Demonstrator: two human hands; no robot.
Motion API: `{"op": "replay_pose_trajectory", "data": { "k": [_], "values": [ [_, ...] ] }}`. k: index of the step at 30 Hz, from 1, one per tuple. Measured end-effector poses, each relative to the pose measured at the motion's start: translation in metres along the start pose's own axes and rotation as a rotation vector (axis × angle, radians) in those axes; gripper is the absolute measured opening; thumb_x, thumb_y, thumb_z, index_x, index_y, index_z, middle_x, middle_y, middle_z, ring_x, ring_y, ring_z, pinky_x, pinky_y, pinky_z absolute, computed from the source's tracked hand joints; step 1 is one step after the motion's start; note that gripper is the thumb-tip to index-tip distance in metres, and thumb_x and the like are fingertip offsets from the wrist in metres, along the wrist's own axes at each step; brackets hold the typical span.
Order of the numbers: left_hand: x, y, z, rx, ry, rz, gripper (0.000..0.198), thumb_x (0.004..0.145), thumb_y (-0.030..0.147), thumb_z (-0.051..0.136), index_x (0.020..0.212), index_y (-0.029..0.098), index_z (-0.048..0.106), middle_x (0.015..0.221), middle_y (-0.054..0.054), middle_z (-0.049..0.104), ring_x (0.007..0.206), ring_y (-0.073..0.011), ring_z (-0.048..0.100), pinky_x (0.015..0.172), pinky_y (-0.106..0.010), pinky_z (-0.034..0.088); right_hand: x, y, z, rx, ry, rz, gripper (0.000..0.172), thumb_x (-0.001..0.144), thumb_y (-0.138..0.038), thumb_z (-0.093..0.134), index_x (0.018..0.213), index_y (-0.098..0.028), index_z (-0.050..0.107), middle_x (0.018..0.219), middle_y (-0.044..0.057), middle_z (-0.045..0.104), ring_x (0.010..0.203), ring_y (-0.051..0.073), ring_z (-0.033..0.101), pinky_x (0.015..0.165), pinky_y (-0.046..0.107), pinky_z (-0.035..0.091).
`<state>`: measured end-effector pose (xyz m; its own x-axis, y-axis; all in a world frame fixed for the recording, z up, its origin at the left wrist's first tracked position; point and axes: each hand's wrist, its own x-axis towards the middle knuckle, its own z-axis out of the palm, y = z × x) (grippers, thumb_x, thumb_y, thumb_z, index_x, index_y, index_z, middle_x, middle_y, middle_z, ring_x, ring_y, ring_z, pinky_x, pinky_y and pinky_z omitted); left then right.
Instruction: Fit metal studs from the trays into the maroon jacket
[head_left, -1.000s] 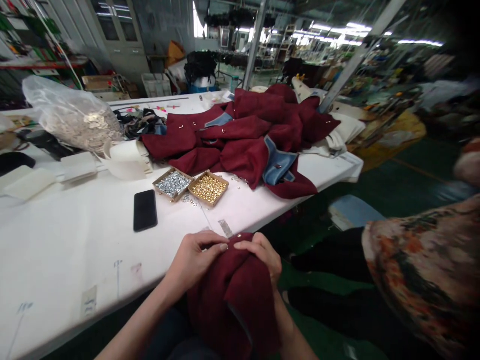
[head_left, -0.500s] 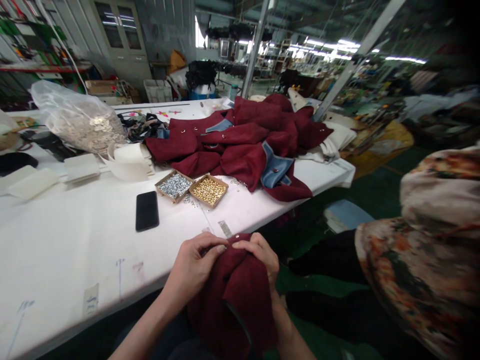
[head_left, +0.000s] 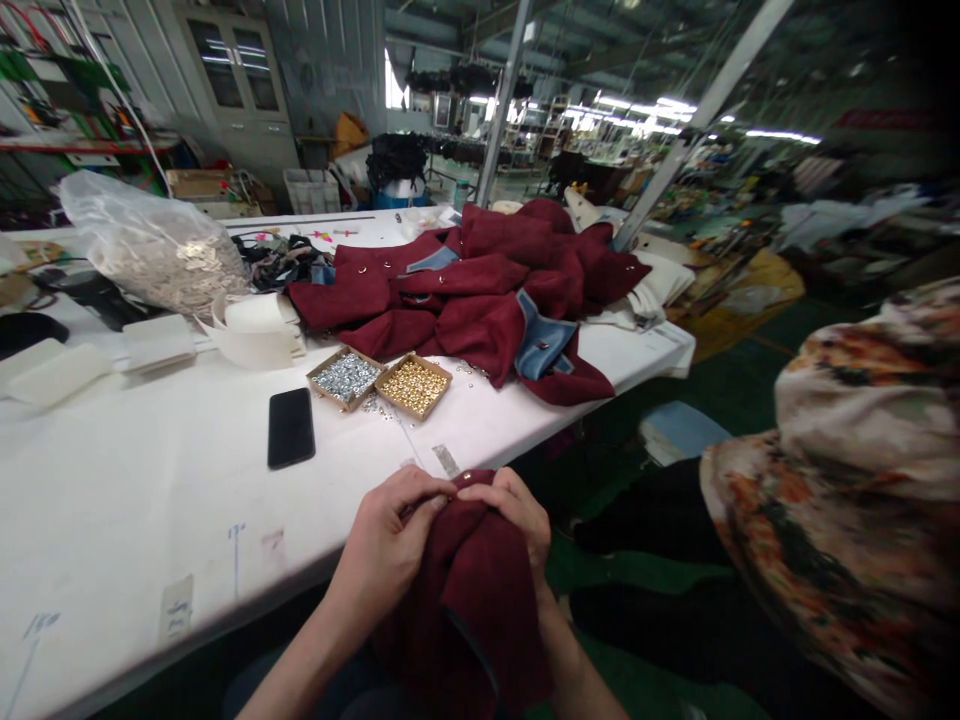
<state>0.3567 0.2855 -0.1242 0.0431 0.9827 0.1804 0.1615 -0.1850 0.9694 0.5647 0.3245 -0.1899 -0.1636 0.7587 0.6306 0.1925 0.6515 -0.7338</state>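
A piece of maroon fabric [head_left: 491,590] with a dark blue edge hangs over my lap, just off the table's front edge. My left hand [head_left: 401,520] pinches its upper part between thumb and fingers. Close beside it, my right hand [head_left: 514,510] grips the same cloth, fingertips nearly meeting the left ones. A small shiny metal fitting [head_left: 467,477] shows on the fabric just above my fingers. Whatever lies between the fingertips is hidden.
On the white table [head_left: 150,480] are a black phone [head_left: 291,428], a tray of silver pieces [head_left: 345,376], a tray of gold pieces [head_left: 413,386], a maroon garment pile [head_left: 480,280] and a plastic bag [head_left: 157,240]. A person in a floral top [head_left: 847,430] is at the right.
The view has shifted slightly, with table items appearing a little further left. Both hands keep their hold on the maroon fabric, and the left fingertips have moved slightly closer to the right.
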Motion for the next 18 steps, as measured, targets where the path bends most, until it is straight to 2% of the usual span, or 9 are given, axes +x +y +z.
{"op": "replay_pose_trajectory", "data": {
  "k": [4, 9, 18],
  "values": [
    [-0.0017, 0.004, 0.0007, 0.0, 0.014, 0.001, 0.027, 0.112, 0.025, 0.067, 0.121, 0.037, 0.089, 0.109, 0.002, 0.08, 0.105, -0.0175, 0.074, 0.095, -0.033, 0.055, -0.0012, -0.0045, 0.0024, -0.02, 0.034, -0.001, 0.027, 0.117, -0.019, 0.064, 0.12, -0.028, 0.089, 0.088, 0.001, 0.055, 0.078, 0.019, 0.059, 0.071, 0.031, 0.049],
    [-0.0025, -0.0013, -0.0017, -0.015, 0.02, -0.055, 0.022, 0.111, 0.029, 0.068, 0.115, 0.034, 0.089, 0.112, 0.002, 0.082, 0.108, -0.0194, 0.075, 0.099, -0.035, 0.054, -0.0013, -0.0049, 0.0035, 0.017, 0.042, -0.014, 0.027, 0.118, -0.021, 0.063, 0.119, -0.025, 0.089, 0.089, 0.002, 0.056, 0.079, 0.02, 0.061, 0.073, 0.032, 0.051],
    [-0.0047, -0.0002, -0.0054, -0.073, -0.012, -0.07, 0.021, 0.11, 0.034, 0.069, 0.113, 0.031, 0.09, 0.11, -0.003, 0.08, 0.106, -0.0222, 0.073, 0.096, -0.036, 0.054, 0.0028, -0.009, 0.0002, 0.028, 0.025, -0.059, 0.028, 0.118, -0.017, 0.062, 0.125, -0.026, 0.088, 0.091, 0.002, 0.058, 0.081, 0.02, 0.063, 0.072, 0.031, 0.05]
  ]
}}
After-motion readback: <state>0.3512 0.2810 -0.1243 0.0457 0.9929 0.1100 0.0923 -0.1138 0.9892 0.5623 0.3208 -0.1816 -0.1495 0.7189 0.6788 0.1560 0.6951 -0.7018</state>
